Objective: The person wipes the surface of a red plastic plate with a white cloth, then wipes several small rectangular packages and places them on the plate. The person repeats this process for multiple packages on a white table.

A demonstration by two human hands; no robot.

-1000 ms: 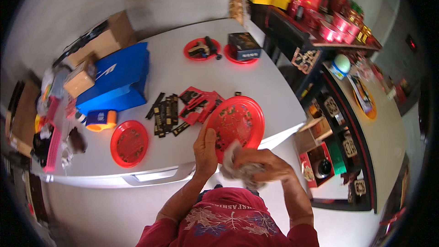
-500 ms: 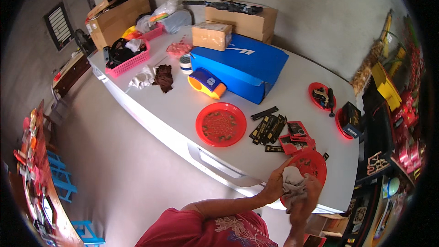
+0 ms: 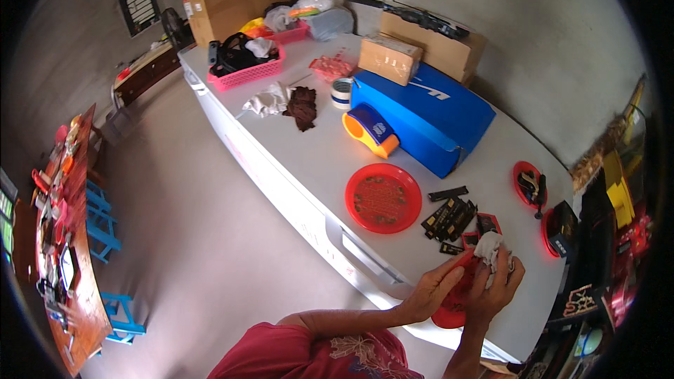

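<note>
My left hand grips a red plate by its left side, thumb along the rim. The plate is tilted over the front edge of the white table. In my right hand is a crumpled white cloth, pressed at the plate's far rim with the fingers bent over it. Both hands hide much of the plate. Just beyond lie red packets and a pile of black packets. To the left, a second red plate with a patterned middle lies flat.
A blue box carries a small carton. Beside it stand an orange-and-blue tape dispenser and a tape roll. Brown cloth and a pink basket lie farther left. A black box stands at right.
The view has swung, so the table's things sit farther right. The cloth has gone from the plate's inner face to its far rim, and the plate is tilted more steeply.
</note>
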